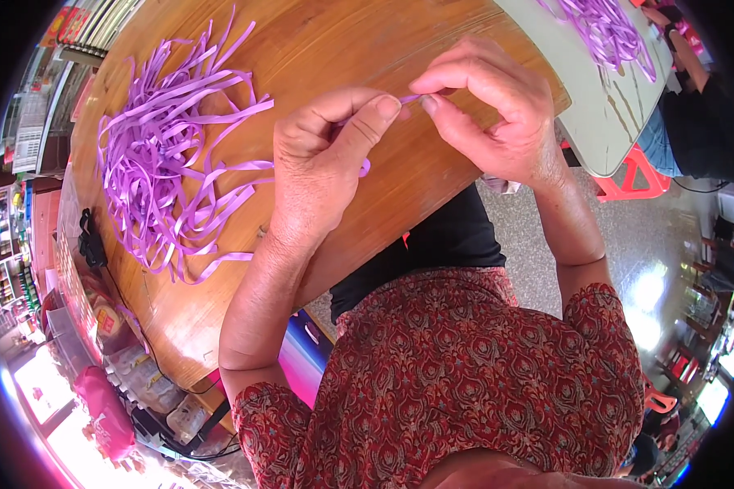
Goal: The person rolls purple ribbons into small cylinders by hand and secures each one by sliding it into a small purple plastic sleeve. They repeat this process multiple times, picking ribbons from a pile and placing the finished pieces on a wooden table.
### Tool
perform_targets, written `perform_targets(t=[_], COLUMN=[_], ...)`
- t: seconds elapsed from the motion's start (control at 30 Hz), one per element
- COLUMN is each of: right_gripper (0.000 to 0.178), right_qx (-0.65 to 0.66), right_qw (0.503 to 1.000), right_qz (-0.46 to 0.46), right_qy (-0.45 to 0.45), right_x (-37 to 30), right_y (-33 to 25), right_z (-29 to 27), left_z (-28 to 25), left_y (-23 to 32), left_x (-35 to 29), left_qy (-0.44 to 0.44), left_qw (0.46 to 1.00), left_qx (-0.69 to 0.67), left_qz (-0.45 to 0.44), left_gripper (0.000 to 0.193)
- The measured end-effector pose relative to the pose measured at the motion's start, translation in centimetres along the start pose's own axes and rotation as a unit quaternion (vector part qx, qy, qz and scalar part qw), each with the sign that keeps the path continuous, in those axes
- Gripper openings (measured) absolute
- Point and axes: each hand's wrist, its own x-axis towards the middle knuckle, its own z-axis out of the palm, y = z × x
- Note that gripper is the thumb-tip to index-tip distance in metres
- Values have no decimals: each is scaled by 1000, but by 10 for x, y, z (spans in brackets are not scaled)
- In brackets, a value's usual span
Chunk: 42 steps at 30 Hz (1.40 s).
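Observation:
A short stretch of purple ribbon spans the small gap between my two hands over the wooden table. My left hand is closed, its thumb pressing the ribbon against the bent forefinger. A loop of the same ribbon shows below that palm. My right hand has thumb and forefinger brought together at the ribbon's other side, the remaining fingers curled above. Left of my left hand lies a large tangled pile of purple ribbons, with several loose ends trailing toward my wrist.
A pale table adjoins at the right, bearing another heap of purple ribbons. Beside it are a red plastic stool and another person's dark clothing. A black cable runs along the wooden table's left edge, near packed goods.

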Motion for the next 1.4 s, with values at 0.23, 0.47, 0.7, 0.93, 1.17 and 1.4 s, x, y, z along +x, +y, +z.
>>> perform_targets(t=[0.23,0.47,0.7,0.93,1.17,1.4], right_gripper=[27,29,16,14,12,14], right_qx=[33,23,-28,-74,-106,-99], right_qw=[999,1000,998,993,992,994], right_qz=[27,3,-41,-72,-58,-42], right_qy=[-17,-21,-31,-64,-22,-26], right_x=[-3,-3,1,2,-4,-3], right_y=[1,5,3,-4,-7,0], right_z=[-9,-5,-2,-14,-14,-14], left_z=[2,4,1,-1,-1,1], left_y=[1,1,0,-1,1,2], left_x=[-1,-2,0,1,0,0], left_qy=[17,1,2,29,-17,21], left_qw=[999,999,999,998,995,993], left_qx=[-34,-30,-30,-35,-5,-81], left_qz=[10,19,20,49,98,87], left_gripper=[12,11,9,7,6,9])
